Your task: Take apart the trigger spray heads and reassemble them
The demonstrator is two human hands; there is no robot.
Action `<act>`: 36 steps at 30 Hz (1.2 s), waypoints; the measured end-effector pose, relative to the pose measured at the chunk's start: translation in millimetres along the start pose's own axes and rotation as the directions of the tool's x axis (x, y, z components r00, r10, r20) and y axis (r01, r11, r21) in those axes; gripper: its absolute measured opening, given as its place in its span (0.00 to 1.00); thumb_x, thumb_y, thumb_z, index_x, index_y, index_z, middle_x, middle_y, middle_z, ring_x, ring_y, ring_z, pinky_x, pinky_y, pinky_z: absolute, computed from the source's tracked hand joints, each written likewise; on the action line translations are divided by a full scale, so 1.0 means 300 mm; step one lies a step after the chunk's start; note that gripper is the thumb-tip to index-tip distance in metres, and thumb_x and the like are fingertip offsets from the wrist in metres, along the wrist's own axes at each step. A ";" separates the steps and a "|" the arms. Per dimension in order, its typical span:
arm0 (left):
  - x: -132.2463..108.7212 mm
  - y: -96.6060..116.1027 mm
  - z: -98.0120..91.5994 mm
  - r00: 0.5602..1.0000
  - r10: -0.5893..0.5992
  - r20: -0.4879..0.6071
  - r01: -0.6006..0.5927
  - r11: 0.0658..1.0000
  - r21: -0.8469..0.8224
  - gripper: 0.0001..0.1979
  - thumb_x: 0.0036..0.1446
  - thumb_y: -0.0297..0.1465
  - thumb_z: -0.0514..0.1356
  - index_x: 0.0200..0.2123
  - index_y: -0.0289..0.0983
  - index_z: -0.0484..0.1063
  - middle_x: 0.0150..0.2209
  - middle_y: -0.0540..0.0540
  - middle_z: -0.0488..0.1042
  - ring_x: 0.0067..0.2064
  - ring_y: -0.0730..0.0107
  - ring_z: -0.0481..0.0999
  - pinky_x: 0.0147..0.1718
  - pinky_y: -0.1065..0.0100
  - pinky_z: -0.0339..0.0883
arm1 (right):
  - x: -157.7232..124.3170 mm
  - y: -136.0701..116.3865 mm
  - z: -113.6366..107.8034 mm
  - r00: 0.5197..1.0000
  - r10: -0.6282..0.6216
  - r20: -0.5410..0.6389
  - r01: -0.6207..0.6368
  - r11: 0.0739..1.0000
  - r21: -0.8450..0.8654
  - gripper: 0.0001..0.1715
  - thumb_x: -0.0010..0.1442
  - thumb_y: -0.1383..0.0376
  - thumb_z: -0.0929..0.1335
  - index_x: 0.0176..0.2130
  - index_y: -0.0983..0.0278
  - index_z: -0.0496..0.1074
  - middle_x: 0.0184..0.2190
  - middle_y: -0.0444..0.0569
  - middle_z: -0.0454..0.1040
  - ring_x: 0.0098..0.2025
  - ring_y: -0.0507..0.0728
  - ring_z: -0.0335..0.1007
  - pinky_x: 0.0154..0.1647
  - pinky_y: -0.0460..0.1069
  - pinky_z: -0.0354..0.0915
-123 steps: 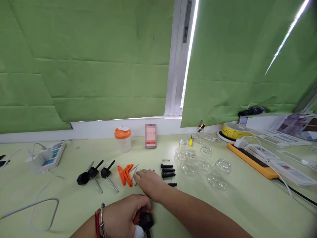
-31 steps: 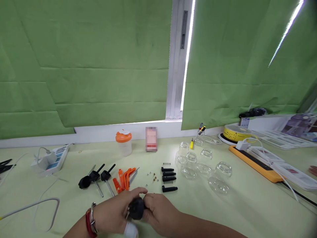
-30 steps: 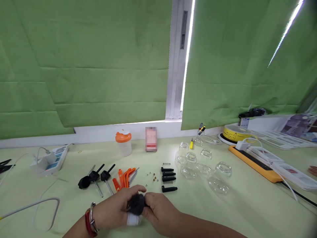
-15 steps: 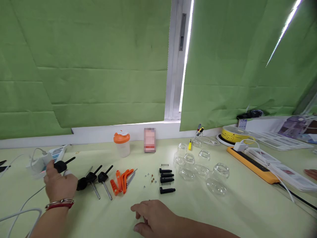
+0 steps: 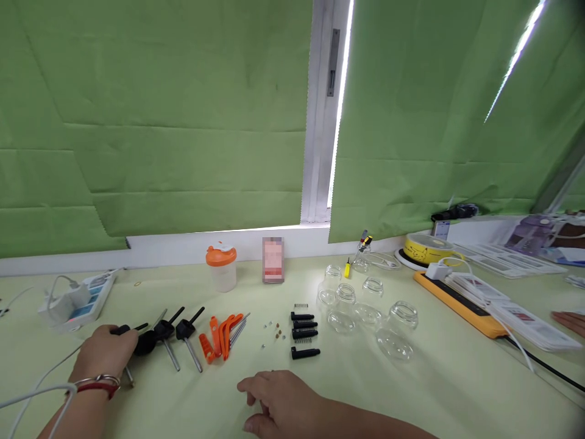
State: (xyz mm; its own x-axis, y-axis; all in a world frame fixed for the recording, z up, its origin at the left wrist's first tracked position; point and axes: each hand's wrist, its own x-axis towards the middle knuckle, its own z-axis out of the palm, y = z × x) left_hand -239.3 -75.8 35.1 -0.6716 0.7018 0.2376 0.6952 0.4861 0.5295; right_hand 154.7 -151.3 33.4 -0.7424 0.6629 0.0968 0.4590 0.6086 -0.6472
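Note:
My left hand [image 5: 104, 353] is closed around a black handle piece with a metal rod [image 5: 124, 330]. It holds it low over the table, at the left end of a row of two like black handle pieces [image 5: 171, 332]. The rod's tip shows below my wrist. My right hand [image 5: 274, 402] rests on the pale green table [image 5: 411, 390] near the front edge, fingers loose and apart, holding nothing. Ahead of it lie orange levers with metal pins [image 5: 222, 335], tiny screws [image 5: 274, 332] and small black cylinders with springs [image 5: 304, 332].
Several clear glass jars [image 5: 365, 305] stand to the right of the parts. An orange-lidded cup [image 5: 221, 268] and a card [image 5: 273, 260] are at the back. A power strip [image 5: 77, 299] and white cable [image 5: 27, 396] lie left. An orange board [image 5: 457, 299] and another person's hand [image 5: 569, 320] are right.
Both hands held the black piece at the centre a second ago. My left hand carried it left and lowered it beside the other black pieces; my right hand let go and rests.

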 end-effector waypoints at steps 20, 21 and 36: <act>-0.200 0.209 -0.004 0.814 0.567 -0.129 -0.443 0.749 0.493 0.22 0.59 0.37 0.44 0.46 0.27 0.67 0.51 0.31 0.65 0.51 0.45 0.64 0.45 0.53 0.61 | -0.028 -0.039 -0.163 0.978 0.122 -0.171 -0.128 0.992 -0.021 0.24 0.58 0.58 0.62 0.54 0.58 0.63 0.38 0.46 0.74 0.37 0.54 0.68 0.39 0.47 0.61; -0.220 0.226 0.006 0.765 0.628 -0.146 -0.492 0.715 0.497 0.21 0.58 0.36 0.45 0.46 0.27 0.67 0.52 0.31 0.65 0.52 0.46 0.63 0.46 0.53 0.59 | -0.032 -0.040 -0.172 0.975 0.131 -0.178 -0.136 0.991 -0.016 0.23 0.59 0.58 0.62 0.53 0.58 0.64 0.37 0.46 0.74 0.36 0.53 0.68 0.38 0.47 0.61; -0.531 0.385 0.095 0.110 0.994 0.009 -0.978 0.106 0.177 0.16 0.46 0.20 0.52 0.38 0.35 0.73 0.48 0.41 0.73 0.51 0.57 0.68 0.54 0.53 0.54 | -0.008 0.060 0.101 0.890 -0.373 0.263 0.454 0.785 -0.423 0.24 0.67 0.59 0.53 0.61 0.57 0.51 0.64 0.55 0.47 0.65 0.67 0.41 0.59 0.66 0.47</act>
State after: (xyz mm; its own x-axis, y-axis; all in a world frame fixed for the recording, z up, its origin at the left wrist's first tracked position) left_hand -44.8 -116.5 35.4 0.6197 0.5650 0.5447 0.7764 -0.5429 -0.3202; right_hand 150.0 -155.0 -1.4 -0.9600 0.2484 0.1291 0.2296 0.9625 -0.1442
